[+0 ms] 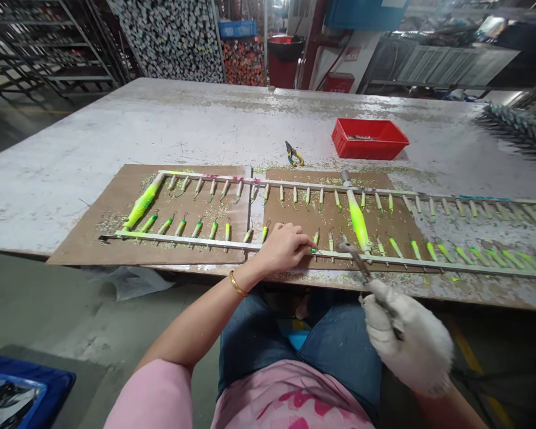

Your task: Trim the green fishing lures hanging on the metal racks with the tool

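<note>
A long ladder-like metal frame (214,240) lies across the table, with yellow-green coated cross pieces (358,221) and rows of small coated hooks (198,229) along both rails. My bare left hand (286,247) rests at the near rail, fingers bent together over one small piece; what they pinch is partly hidden. In a white glove, my right hand (404,333) is closed around the handles of metal pliers (357,260). The pliers are smeared by motion, and their head is over the near rail, right of my left hand.
Brown cardboard sheets (89,220) lie under the frame, among scattered yellow-green flakes. Farther back are yellow-handled pliers (295,155) and a red bin (370,140). A blue crate (27,393) stands on the floor at lower left.
</note>
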`<control>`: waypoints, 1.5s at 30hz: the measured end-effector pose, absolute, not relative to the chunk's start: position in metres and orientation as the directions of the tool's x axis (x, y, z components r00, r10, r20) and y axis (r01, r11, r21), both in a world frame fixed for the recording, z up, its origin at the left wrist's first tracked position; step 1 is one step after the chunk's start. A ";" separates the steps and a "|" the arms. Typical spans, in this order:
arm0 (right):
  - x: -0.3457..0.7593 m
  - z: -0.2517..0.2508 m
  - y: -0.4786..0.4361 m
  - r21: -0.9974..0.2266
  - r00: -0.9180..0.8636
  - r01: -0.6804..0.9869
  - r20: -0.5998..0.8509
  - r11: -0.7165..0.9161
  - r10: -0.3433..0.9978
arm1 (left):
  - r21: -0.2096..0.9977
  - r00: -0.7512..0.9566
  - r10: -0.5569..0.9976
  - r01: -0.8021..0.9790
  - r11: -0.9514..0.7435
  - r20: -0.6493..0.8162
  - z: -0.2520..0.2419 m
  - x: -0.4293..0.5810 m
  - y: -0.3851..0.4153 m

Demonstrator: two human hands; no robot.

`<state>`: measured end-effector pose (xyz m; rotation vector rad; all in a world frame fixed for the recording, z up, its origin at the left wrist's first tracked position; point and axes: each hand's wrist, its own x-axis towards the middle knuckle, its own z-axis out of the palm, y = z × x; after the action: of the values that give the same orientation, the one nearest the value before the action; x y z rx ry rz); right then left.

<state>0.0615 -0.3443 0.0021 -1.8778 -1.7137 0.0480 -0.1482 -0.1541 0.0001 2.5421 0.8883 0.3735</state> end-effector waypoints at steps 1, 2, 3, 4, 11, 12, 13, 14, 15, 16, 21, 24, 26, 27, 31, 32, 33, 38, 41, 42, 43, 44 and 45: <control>0.061 0.000 -0.342 -0.392 0.121 0.919 0.347 0.027 0.930 | 0.466 0.757 0.643 0.530 -0.709 0.118 0.000 -0.148 -0.155; 0.061 -0.001 -0.340 -0.324 0.074 0.945 0.344 0.044 0.936 | 0.461 0.754 0.645 0.531 -0.710 0.125 -0.001 -0.148 -0.155; 0.061 -0.002 -0.339 -0.253 0.039 0.966 0.350 0.054 0.936 | 0.456 0.753 0.645 0.532 -0.713 0.131 -0.001 -0.148 -0.155; 0.061 -0.002 -0.339 -0.195 0.018 0.979 0.373 0.059 0.928 | 0.449 0.752 0.645 0.534 -0.716 0.135 -0.001 -0.148 -0.156; 0.061 0.002 -0.342 -0.077 -0.141 0.974 0.535 0.215 0.833 | 0.412 0.752 0.645 0.549 -0.727 0.135 0.000 -0.148 -0.156; 0.060 0.003 -0.341 -0.040 -0.147 0.980 0.504 0.192 0.851 | 0.410 0.755 0.642 0.547 -0.730 0.135 0.000 -0.148 -0.156; 0.060 0.004 -0.340 -0.019 -0.136 0.986 0.487 0.166 0.863 | 0.408 0.758 0.637 0.543 -0.734 0.138 -0.001 -0.148 -0.156; 0.060 0.005 -0.340 -0.022 -0.111 0.990 0.483 0.139 0.868 | 0.406 0.760 0.634 0.540 -0.738 0.142 -0.001 -0.148 -0.156; 0.061 0.006 -0.340 -0.043 -0.084 0.992 0.505 0.123 0.859 | 0.403 0.760 0.633 0.538 -0.740 0.148 -0.001 -0.148 -0.156; 0.062 0.006 -0.341 -0.063 -0.068 0.991 0.533 0.120 0.843 | 0.400 0.758 0.634 0.539 -0.741 0.153 -0.002 -0.148 -0.156; 0.064 -0.007 -0.341 0.021 -0.192 0.977 0.522 0.212 0.831 | 0.394 0.740 0.658 0.568 -0.723 0.141 -0.001 -0.147 -0.157; 0.064 -0.013 -0.342 0.007 -0.157 0.984 0.523 0.179 0.838 | 0.390 0.742 0.659 0.573 -0.720 0.127 0.000 -0.146 -0.158; 0.064 -0.013 -0.344 -0.018 -0.108 0.990 0.539 0.139 0.835 | 0.388 0.736 0.665 0.581 -0.716 0.127 0.000 -0.146 -0.158; 0.063 -0.012 -0.345 -0.017 -0.110 0.990 0.543 0.142 0.833 | 0.388 0.731 0.670 0.584 -0.713 0.129 0.000 -0.146 -0.158; 0.062 -0.012 -0.345 0.027 -0.173 0.982 0.496 0.184 0.851 | 0.389 0.737 0.665 0.581 -0.715 0.122 -0.001 -0.146 -0.158; 0.062 -0.013 -0.344 0.020 -0.163 0.984 0.495 0.176 0.853 | 0.385 0.740 0.661 0.579 -0.719 0.122 -0.001 -0.146 -0.158; 0.062 -0.013 -0.344 0.002 -0.144 0.986 0.505 0.166 0.851 | 0.381 0.741 0.660 0.578 -0.722 0.125 -0.001 -0.146 -0.158; 0.063 -0.007 -0.340 -0.016 -0.137 0.985 0.534 0.173 0.834 | 0.390 0.736 0.666 0.581 -0.715 0.125 0.000 -0.146 -0.157; 0.062 0.002 -0.335 -0.014 -0.144 0.985 0.460 0.170 0.876 | 0.395 0.745 0.657 0.572 -0.719 0.116 -0.001 -0.146 -0.156; 0.062 0.006 -0.335 -0.030 -0.103 0.991 0.458 0.131 0.883 | 0.396 0.744 0.657 0.572 -0.718 0.117 -0.001 -0.146 -0.156; 0.062 0.009 -0.335 -0.050 -0.058 0.994 0.479 0.093 0.876 | 0.396 0.742 0.660 0.574 -0.717 0.121 -0.002 -0.146 -0.155; 0.063 0.012 -0.334 -0.062 -0.022 0.996 0.498 0.061 0.867 | 0.396 0.738 0.664 0.576 -0.715 0.124 -0.002 -0.145 -0.155; 0.063 0.013 -0.334 -0.057 -0.013 0.997 0.511 0.050 0.859 | 0.397 0.734 0.667 0.579 -0.712 0.126 -0.002 -0.145 -0.155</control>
<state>0.0628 -0.3343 0.0135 -1.8606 -1.9251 -0.4527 -0.1452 -0.1547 -0.0020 2.6050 0.9673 0.3726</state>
